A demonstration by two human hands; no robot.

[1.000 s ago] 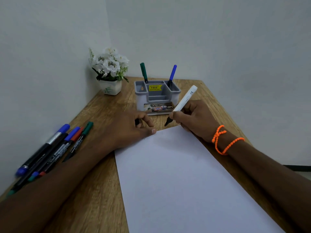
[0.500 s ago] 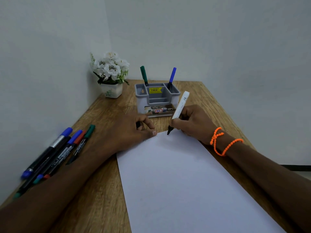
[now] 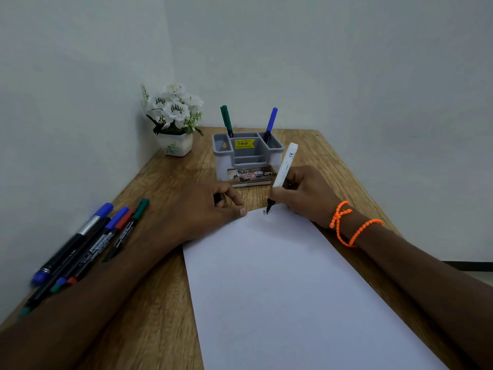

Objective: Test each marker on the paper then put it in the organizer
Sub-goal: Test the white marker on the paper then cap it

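Observation:
My right hand (image 3: 306,194) grips a white marker (image 3: 284,166) with a black tip; the tip touches the far edge of the white paper (image 3: 288,284), beside a small black mark (image 3: 265,211). My left hand (image 3: 205,209) rests at the paper's far left corner with a small black cap (image 3: 217,199) pinched in its curled fingers. The grey organizer (image 3: 248,158) stands just beyond both hands, holding a green marker (image 3: 226,120) and a blue marker (image 3: 271,122). Several capped markers (image 3: 90,241) lie in a row on the table at the left.
A white pot of white flowers (image 3: 174,121) stands in the far left corner of the wooden table (image 3: 160,303). Walls close off the table on the left and at the back. An orange bead bracelet (image 3: 346,222) circles my right wrist.
My right hand lowered the white marker from above the table until its tip reached the paper, and a small black mark appeared. My left hand stayed in place.

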